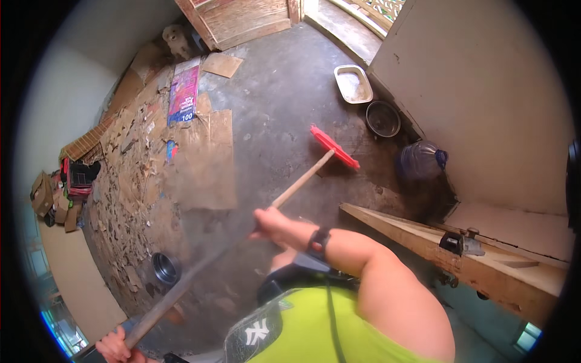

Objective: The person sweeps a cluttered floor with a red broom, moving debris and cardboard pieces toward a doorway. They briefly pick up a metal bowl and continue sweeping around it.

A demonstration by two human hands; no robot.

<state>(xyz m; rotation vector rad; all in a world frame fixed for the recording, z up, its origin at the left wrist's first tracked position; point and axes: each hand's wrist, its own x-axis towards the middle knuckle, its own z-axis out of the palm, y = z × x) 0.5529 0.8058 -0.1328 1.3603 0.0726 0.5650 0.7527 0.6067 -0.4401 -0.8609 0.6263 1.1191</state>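
Observation:
A long wooden handle runs diagonally across the view, with a red plastic head at its far end resting on the grey concrete floor. My right hand, with a dark band on the wrist, grips the handle near its middle. Down at the lower left, my left hand is closed around the near end of the same handle. Torn cardboard and many scraps lie on the floor to the left of the red head. Whether the head is a broom or a squeegee, I cannot tell.
A white basin, a dark round pan and a large plastic bottle line the right wall. A metal bowl sits at lower left. A dog is by the wooden door. An open door edge juts in at right.

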